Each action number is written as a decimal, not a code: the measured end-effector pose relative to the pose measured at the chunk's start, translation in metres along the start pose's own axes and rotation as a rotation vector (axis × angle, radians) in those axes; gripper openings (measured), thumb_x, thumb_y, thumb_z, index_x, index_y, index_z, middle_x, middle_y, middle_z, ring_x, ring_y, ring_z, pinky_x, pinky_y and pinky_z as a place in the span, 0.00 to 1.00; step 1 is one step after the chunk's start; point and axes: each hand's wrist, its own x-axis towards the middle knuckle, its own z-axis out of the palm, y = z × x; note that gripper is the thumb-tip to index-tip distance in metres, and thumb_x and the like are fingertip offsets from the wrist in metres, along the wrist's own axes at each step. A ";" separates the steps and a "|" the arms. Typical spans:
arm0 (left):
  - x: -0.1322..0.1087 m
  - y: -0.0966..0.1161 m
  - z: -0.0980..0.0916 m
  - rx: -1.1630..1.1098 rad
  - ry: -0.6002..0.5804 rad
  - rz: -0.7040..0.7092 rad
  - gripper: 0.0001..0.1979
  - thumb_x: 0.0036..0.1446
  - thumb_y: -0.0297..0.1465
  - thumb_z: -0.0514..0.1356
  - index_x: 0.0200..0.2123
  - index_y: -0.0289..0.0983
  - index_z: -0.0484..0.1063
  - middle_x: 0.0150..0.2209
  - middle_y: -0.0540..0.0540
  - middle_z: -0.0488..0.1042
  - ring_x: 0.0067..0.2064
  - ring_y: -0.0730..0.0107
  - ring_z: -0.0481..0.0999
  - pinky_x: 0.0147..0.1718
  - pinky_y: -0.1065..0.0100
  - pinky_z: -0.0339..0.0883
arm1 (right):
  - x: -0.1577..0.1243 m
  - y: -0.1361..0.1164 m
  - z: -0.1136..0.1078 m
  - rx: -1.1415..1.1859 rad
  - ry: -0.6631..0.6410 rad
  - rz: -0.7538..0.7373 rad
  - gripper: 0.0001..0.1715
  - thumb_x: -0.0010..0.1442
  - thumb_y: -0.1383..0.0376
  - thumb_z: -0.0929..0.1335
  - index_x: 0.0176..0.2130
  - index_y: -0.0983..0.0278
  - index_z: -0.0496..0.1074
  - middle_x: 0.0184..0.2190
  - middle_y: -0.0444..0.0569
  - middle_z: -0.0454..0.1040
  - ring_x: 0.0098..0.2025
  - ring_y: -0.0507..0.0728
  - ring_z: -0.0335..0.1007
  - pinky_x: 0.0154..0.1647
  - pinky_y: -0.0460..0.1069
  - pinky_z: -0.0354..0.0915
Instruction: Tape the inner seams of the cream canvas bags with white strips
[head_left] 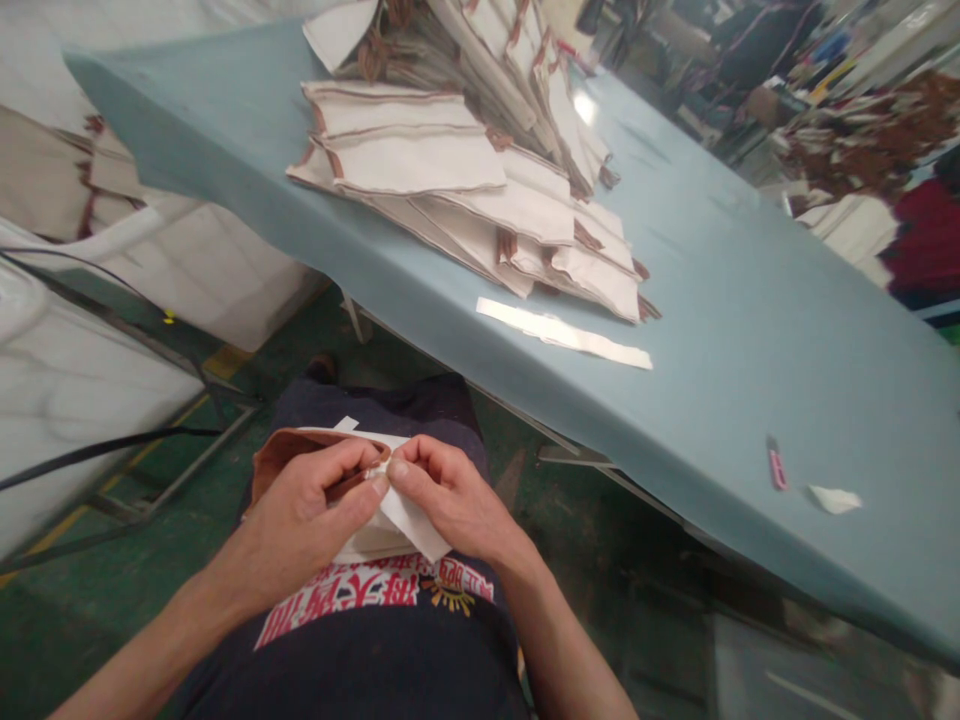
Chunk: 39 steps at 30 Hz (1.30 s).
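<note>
Some cloth [285, 457] behind both hands [319, 500]

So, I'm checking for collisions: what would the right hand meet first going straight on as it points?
The left hand, probably at its fingertips, though depth there is unclear.

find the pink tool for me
In the head view, the pink tool lies at lower right on the blue table, just left of a white scrap.
</note>
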 end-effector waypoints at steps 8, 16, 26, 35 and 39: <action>0.003 0.010 0.002 0.006 0.009 -0.010 0.20 0.69 0.48 0.62 0.31 0.41 0.79 0.26 0.53 0.74 0.27 0.68 0.68 0.23 0.70 0.61 | -0.001 0.002 -0.001 -0.008 0.004 0.000 0.35 0.67 0.32 0.73 0.39 0.60 0.70 0.33 0.40 0.67 0.34 0.53 0.58 0.35 0.50 0.57; 0.009 0.017 0.005 -0.005 0.014 -0.046 0.19 0.66 0.49 0.62 0.31 0.42 0.80 0.25 0.53 0.73 0.26 0.68 0.69 0.21 0.70 0.61 | -0.001 0.006 -0.003 -0.053 0.015 -0.029 0.27 0.72 0.41 0.70 0.41 0.61 0.71 0.34 0.41 0.68 0.34 0.53 0.60 0.35 0.50 0.58; 0.011 0.031 0.004 0.030 0.019 -0.050 0.19 0.63 0.48 0.61 0.29 0.41 0.79 0.24 0.52 0.73 0.25 0.67 0.68 0.20 0.70 0.61 | -0.001 0.009 -0.004 -0.036 0.017 -0.036 0.27 0.72 0.40 0.71 0.41 0.60 0.72 0.34 0.40 0.68 0.34 0.52 0.60 0.35 0.49 0.58; 0.010 0.013 0.006 0.008 0.028 -0.025 0.19 0.67 0.48 0.62 0.31 0.41 0.80 0.25 0.53 0.72 0.26 0.68 0.67 0.22 0.70 0.60 | 0.001 0.012 -0.004 -0.026 0.017 -0.043 0.27 0.72 0.41 0.71 0.41 0.61 0.72 0.34 0.41 0.69 0.34 0.52 0.60 0.36 0.50 0.57; 0.012 0.015 0.006 0.023 0.027 -0.062 0.19 0.65 0.49 0.62 0.30 0.41 0.79 0.25 0.52 0.73 0.27 0.67 0.68 0.23 0.69 0.61 | 0.002 0.012 -0.004 -0.027 0.020 -0.046 0.26 0.73 0.41 0.71 0.41 0.61 0.72 0.33 0.40 0.69 0.34 0.52 0.61 0.36 0.50 0.57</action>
